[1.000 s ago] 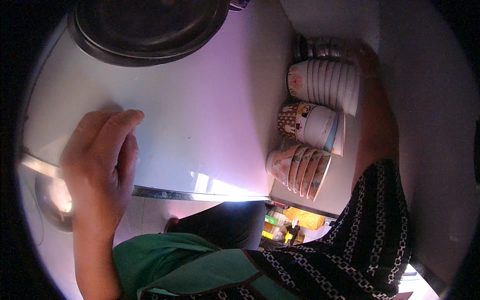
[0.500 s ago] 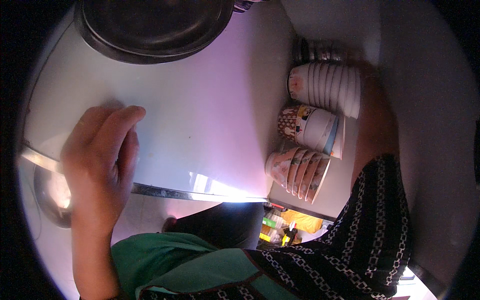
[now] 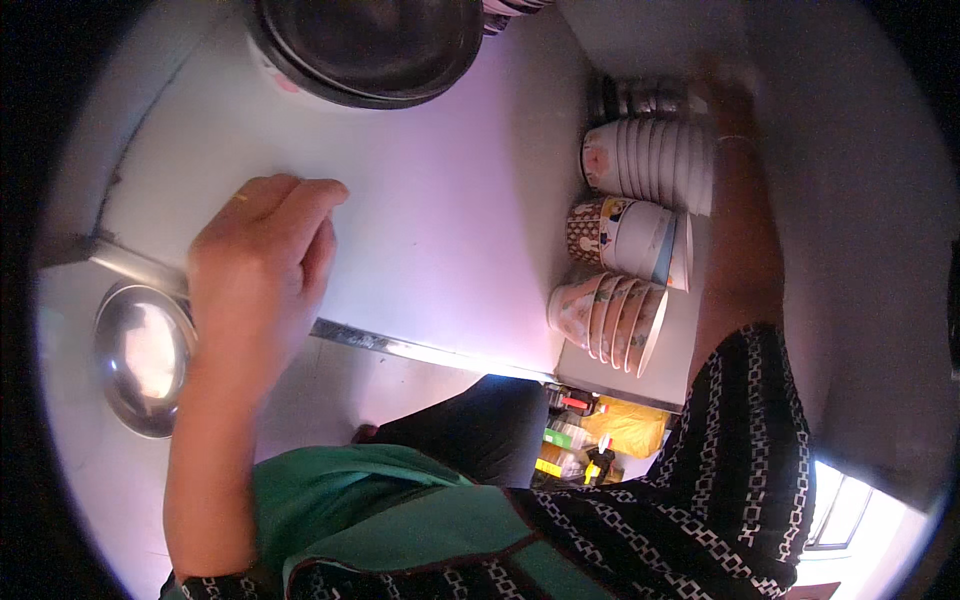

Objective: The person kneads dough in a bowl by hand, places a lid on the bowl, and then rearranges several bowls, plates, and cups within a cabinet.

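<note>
My left hand [image 3: 262, 235] rests with its fingers curled in on the pale shelf [image 3: 420, 250]; nothing shows between thumb and forefinger. My right arm stretches up the right side, past stacks of nested cups lying sideways. At the far end, in shadow, my right hand [image 3: 722, 88] is beside a dark, shiny stack [image 3: 645, 98] of cup-like pieces. Its fingers are too dim and blurred to read. Nearer lie white floral cups [image 3: 650, 160], a stack with a brown patterned cup [image 3: 590, 230], and pink floral cups [image 3: 600, 315].
Round black dishes [image 3: 370, 45] stand stacked at the far left of the shelf. A shiny metal bowl [image 3: 145, 360] is below the shelf's front edge [image 3: 400, 345] at left. Under the cups, a yellow bag [image 3: 630, 425] and several packages show. A grey wall [image 3: 850, 250] borders the right.
The whole view has shifted, bringing the black dishes rightward and more of the metal bowl into sight. My left hand appears farther right and higher, still curled. My right hand is now faintly visible.
</note>
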A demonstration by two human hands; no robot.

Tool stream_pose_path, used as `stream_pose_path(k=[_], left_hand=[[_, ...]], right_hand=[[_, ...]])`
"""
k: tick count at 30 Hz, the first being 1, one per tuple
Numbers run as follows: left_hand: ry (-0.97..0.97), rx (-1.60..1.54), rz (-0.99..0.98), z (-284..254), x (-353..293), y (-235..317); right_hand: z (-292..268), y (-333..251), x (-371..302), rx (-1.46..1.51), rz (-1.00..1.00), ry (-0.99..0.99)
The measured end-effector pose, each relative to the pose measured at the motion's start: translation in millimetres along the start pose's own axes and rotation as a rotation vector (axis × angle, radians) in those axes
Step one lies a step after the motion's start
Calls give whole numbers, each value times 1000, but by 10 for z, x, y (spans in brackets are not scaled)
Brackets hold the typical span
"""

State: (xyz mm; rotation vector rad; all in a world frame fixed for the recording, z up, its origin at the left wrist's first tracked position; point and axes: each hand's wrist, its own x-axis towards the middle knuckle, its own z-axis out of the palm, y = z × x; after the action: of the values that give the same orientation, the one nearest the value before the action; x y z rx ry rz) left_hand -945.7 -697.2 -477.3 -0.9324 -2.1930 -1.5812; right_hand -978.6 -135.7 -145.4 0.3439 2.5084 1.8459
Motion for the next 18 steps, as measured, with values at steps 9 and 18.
stream_pose_path(k=[9,18], left_hand=[[-99,67,-98,-34,119,417],[-104,124,-13,516,456,861]], right_hand=[[-1937,-1539,-1398,999,-80,56],[-1658,-1701,-2870,1105,-7,-97]])
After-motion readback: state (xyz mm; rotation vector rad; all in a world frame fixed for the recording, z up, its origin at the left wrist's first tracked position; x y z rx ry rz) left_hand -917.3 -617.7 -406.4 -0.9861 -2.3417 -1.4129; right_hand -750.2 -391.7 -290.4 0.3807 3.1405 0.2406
